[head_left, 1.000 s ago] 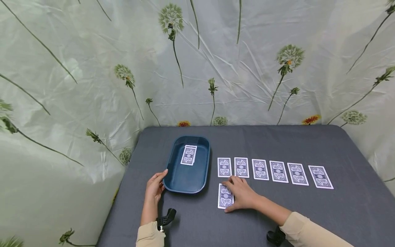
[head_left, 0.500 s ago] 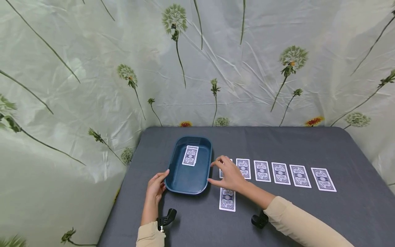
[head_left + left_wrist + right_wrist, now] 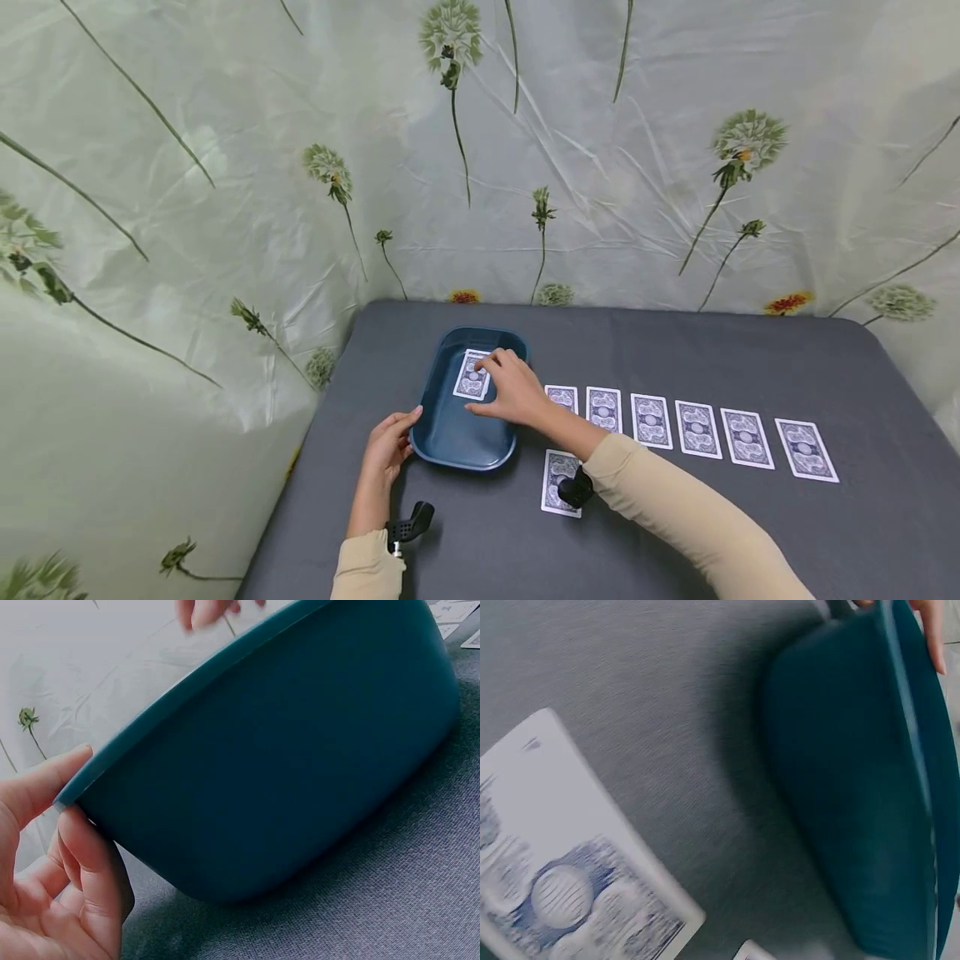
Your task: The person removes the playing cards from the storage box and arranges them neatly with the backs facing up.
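A blue rectangular tray point(image 3: 459, 440) stands at the table's left, a small pile of playing cards point(image 3: 469, 382) face down in its far half. My left hand point(image 3: 390, 446) grips the tray's near left corner; in the left wrist view its thumb lies over the rim and curled fingers are below. Over the tray, my right hand point(image 3: 517, 393) has bent fingers and the thumb spread apart beside the pile, with no card visible between them. A single playing card point(image 3: 555, 482) lies face down right of the tray, partly hidden by the right wrist's camera.
A row of several face-down cards point(image 3: 651, 421) runs rightward from the tray, its left ones partly covered by the right arm. Dark grey cloth covers the table point(image 3: 480, 542). Behind it hangs a pale curtain point(image 3: 585, 167) printed with flowers.
My right hand has left the single card by the tray and moved left and away from me, over the tray's pile. The left hand keeps its hold on the tray. The head view has shifted slightly.
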Available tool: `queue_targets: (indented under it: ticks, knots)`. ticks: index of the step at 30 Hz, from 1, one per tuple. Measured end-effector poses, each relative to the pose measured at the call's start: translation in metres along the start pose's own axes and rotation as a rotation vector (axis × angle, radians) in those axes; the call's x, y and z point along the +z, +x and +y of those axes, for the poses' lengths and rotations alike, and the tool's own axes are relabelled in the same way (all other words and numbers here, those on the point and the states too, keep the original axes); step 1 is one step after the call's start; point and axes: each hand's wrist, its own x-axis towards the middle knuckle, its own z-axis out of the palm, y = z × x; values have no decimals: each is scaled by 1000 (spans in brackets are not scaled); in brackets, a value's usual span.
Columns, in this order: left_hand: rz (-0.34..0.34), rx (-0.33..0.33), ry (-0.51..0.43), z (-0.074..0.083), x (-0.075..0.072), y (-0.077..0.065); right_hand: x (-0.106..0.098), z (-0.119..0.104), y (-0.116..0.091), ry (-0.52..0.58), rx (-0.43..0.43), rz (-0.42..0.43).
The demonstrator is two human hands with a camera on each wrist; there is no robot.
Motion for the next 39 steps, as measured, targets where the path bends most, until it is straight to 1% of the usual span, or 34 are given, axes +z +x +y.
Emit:
queue_targets:
  ticks: [3, 6, 8, 12, 17, 19, 21, 25, 26, 32, 39]
  knots:
    - [-21, -4, 9, 0, 0, -1, 4, -1, 10, -13, 53, -110]
    - [-30, -14, 2, 0, -1, 0, 9, -2, 19, -31, 92, -177]
    - [-40, -12, 6, 0, -2, 0, 13, -2, 24, -47, 115, -201]
    - [-37, -17, -2, 0, -2, 2, 20, -2, 33, -69, 166, -238]
    - [-42, -20, 0, 1, -1, 3, 26, 2, 42, -97, 267, -288]
    - [-63, -23, 6, 4, 0, 1, 29, 4, 44, -102, 302, -303]
    - [-67, -30, -3, 3, 0, 1, 33, 6, 45, -103, 327, -311]
    - [-47, -21, 2, 1, 0, 2, 41, 12, 45, -100, 340, -320]
    - [-36, -18, 1, -1, 0, 5, 43, 14, 45, -106, 342, -321]
    - [-34, -7, -3, -3, 1, 7, 51, 23, 50, -135, 376, -315]
    - [-18, -8, -4, -2, -1, 8, 56, 24, 54, -153, 413, -362]
